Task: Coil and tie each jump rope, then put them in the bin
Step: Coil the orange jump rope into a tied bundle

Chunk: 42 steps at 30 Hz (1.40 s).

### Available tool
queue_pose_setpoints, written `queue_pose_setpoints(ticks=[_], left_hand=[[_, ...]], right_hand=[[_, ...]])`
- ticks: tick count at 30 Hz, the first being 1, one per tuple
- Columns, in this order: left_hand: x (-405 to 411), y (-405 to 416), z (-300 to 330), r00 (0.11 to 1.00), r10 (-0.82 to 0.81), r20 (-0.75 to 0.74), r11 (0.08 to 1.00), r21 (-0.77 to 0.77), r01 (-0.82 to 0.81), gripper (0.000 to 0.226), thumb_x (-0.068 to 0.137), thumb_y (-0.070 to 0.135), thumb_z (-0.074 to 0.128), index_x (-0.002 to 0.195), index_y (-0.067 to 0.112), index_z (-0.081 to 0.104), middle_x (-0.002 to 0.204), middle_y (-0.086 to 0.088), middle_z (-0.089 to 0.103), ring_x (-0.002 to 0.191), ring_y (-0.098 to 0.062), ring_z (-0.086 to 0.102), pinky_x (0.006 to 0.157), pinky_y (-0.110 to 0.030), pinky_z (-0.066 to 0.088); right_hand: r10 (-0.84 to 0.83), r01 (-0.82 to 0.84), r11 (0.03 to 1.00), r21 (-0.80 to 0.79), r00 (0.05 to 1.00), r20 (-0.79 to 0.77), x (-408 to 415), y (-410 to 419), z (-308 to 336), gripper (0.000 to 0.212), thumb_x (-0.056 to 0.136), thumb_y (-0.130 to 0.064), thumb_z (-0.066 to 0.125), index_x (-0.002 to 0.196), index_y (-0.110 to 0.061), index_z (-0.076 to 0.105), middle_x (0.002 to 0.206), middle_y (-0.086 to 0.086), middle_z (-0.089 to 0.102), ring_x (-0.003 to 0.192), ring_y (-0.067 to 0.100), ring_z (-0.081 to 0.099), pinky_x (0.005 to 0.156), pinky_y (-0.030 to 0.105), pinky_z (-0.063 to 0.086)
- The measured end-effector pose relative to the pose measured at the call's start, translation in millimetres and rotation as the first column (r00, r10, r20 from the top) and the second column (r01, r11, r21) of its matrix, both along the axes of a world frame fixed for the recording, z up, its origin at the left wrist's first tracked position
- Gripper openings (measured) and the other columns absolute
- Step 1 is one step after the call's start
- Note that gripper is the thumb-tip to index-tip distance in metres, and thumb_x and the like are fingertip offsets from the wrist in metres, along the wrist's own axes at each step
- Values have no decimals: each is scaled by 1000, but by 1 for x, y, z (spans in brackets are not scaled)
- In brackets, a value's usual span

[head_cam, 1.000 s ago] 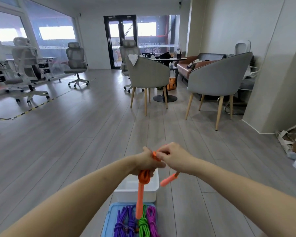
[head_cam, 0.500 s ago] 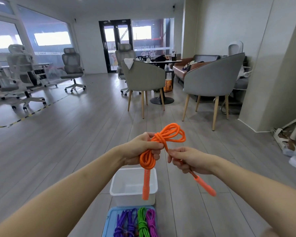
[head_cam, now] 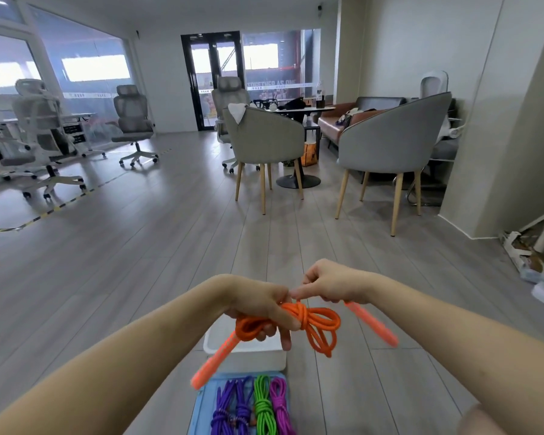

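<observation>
An orange jump rope (head_cam: 319, 324) is bunched into a coil with a wrap around its middle, held in the air above a white bin (head_cam: 248, 351) on the floor. My left hand (head_cam: 261, 307) grips the coil's left part, one finger pointing down. My right hand (head_cam: 330, 284) pinches the rope's free end just right of the wrap. One orange handle (head_cam: 212, 361) hangs down to the left; the other handle (head_cam: 374, 324) slants down to the right. Below the bin, a blue tray (head_cam: 201, 406) holds tied purple ropes (head_cam: 233, 409), a green rope (head_cam: 264, 406) and a magenta rope (head_cam: 281, 403).
Wood-look floor stretches ahead. Two grey armchairs (head_cam: 390, 142) and a round table (head_cam: 299, 111) stand beyond. Office chairs (head_cam: 132, 120) are at the far left. Cardboard clutter (head_cam: 528, 246) lies by the right wall.
The coil has dropped from upright to lying sideways, lower over the bin. My right hand has moved up next to the left, pulling the free end at the wrap.
</observation>
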<state>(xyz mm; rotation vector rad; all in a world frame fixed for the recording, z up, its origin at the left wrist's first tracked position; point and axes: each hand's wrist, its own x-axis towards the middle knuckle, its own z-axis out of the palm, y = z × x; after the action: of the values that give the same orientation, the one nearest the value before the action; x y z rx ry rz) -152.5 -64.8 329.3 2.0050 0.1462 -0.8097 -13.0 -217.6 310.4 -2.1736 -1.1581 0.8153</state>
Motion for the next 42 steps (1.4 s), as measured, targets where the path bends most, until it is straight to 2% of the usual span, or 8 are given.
queue_pose_setpoints(ticks=[5,8,15,21,25,31,36,42], left_hand=[[10,-2,-37,975,188,121,978,65,-197,40,103,20,59,134,1,43,107,-24,69,61,-11,52,60,-25,51],[17,2,-51,855,427,296,897,-17,-442,51,100,25,62,133,4,29,101,-19,64,62,-12,53,56,-27,52],[33,3,-13,540,767,346,638,-504,-582,36,95,9,67,116,5,38,84,-12,51,52,-11,46,49,-27,47],[26,-1,13,646,728,228,570,-725,-387,11,99,-5,53,107,3,54,71,-4,48,54,-8,40,49,-20,43],[16,-7,21,675,720,162,503,-791,-348,13,98,-8,49,105,-2,57,79,-9,53,59,-10,47,57,-23,49],[3,-15,26,705,688,170,525,-788,-321,19,103,-4,44,115,-5,60,92,-21,67,78,-24,70,84,-41,63],[2,-12,18,700,672,243,629,-685,-367,36,103,17,58,136,3,50,127,-30,63,114,-37,68,99,-63,53],[3,-20,20,635,501,588,863,-289,-414,28,105,36,54,122,16,64,94,-6,68,78,-14,66,79,-30,58]], right_hand=[[-100,74,993,91,941,322,-22,25,-8,30,95,-42,68,80,-16,71,74,2,69,66,15,64,62,30,54],[-109,63,986,152,943,314,-27,26,-5,28,100,-35,60,79,-19,70,76,4,70,66,14,62,60,31,51],[-58,187,815,548,968,-244,-12,8,6,7,103,-8,57,99,-4,60,75,10,56,46,17,45,43,25,37],[-13,207,779,592,949,-315,-6,-1,20,5,104,-17,58,100,-13,59,71,4,53,50,18,48,52,32,48],[-18,216,774,595,947,-320,-5,-4,21,7,104,-19,58,99,-14,61,71,3,52,53,16,43,50,29,37],[-78,248,801,544,945,-316,-12,-4,25,18,104,-28,59,111,-13,65,76,1,57,54,12,47,50,26,39],[-119,200,828,524,976,-184,-12,-9,33,29,107,-30,54,111,-7,69,64,-6,52,51,8,40,47,22,34],[-167,234,815,530,971,-171,-8,-19,42,32,107,-35,51,106,-8,68,54,-12,46,47,8,40,45,22,33]])
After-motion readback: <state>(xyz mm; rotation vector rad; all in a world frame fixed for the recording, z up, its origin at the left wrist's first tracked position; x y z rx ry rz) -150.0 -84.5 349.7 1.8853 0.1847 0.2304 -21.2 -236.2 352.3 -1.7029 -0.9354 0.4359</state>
